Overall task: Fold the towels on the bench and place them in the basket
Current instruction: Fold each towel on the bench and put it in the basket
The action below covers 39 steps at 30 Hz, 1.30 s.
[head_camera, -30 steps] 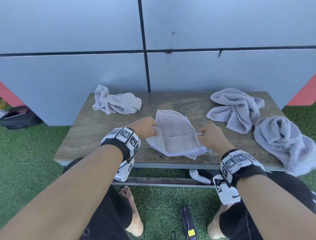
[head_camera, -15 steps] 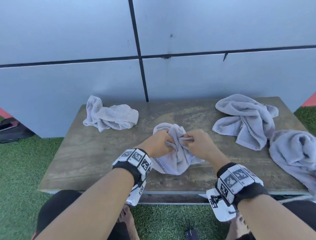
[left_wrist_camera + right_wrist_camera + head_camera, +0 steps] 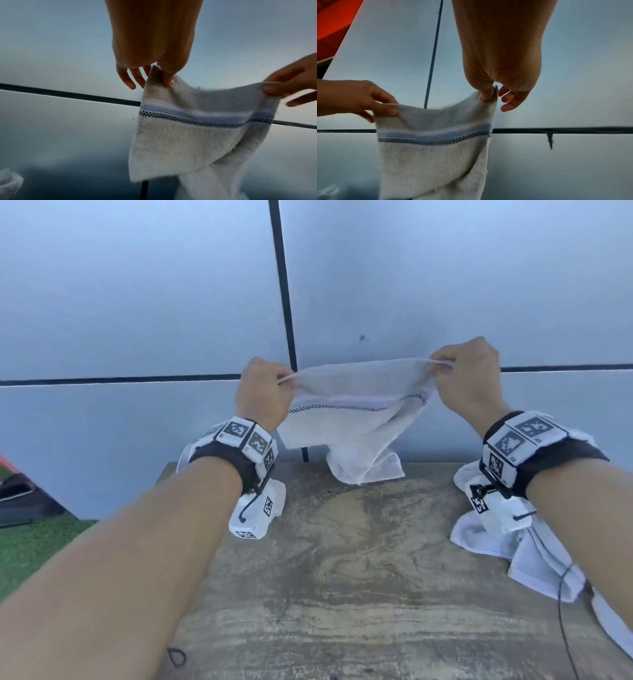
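A pale grey towel (image 3: 346, 422) with a blue and checked stripe hangs in the air above the wooden bench (image 3: 342, 559), in front of the wall. My left hand (image 3: 265, 392) pinches its upper left corner and my right hand (image 3: 462, 371) pinches its upper right corner. The top edge sags between them and the lower end hangs just over the bench's far edge. In the left wrist view the thumb and forefinger nip the towel (image 3: 197, 128) corner. The right wrist view shows the same pinch on the towel (image 3: 433, 148). No basket is in view.
A crumpled towel (image 3: 534, 559) lies on the bench at the right, under my right forearm. A grey panelled wall (image 3: 137, 302) stands close behind the bench. Green turf (image 3: 27, 549) and a dark bag (image 3: 24, 501) are at the left.
Both hands have lifted the towel off the bench and moved apart, spreading its top edge at chest height. The view has tilted up toward the wall.
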Each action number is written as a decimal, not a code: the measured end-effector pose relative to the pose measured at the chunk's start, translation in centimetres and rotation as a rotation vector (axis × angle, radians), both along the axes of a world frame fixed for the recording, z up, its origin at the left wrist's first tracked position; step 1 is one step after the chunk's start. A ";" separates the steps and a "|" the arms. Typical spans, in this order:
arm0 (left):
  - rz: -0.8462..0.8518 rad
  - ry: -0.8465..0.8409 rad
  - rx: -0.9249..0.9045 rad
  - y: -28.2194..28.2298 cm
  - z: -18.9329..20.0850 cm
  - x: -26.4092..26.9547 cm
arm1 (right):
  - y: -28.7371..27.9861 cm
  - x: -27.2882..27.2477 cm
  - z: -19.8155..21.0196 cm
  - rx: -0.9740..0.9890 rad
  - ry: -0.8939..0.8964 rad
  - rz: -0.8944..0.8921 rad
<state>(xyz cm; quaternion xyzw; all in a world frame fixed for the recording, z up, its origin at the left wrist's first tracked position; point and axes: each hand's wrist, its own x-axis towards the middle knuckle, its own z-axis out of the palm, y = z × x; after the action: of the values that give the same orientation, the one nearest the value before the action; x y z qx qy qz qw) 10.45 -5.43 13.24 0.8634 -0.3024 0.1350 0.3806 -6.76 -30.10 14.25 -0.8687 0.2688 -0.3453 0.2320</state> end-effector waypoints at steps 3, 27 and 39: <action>0.060 0.058 -0.003 0.3 0.8 1.5 | -1.6 1.1 0.4 0.033 0.025 -0.043; -0.127 0.221 -0.058 0.5 0.3 0.8 | -1.1 -2.9 -1.7 0.114 0.054 -0.114; -0.204 0.295 0.050 6.6 -1.4 -6.5 | 4.0 -13.4 -3.0 0.103 0.197 -0.068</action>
<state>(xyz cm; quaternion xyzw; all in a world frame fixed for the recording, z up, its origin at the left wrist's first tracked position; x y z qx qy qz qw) 3.98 1.21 11.79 0.8477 -0.3328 -0.0399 0.4112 -20.17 -26.11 11.24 -0.8757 0.3372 -0.2516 0.2369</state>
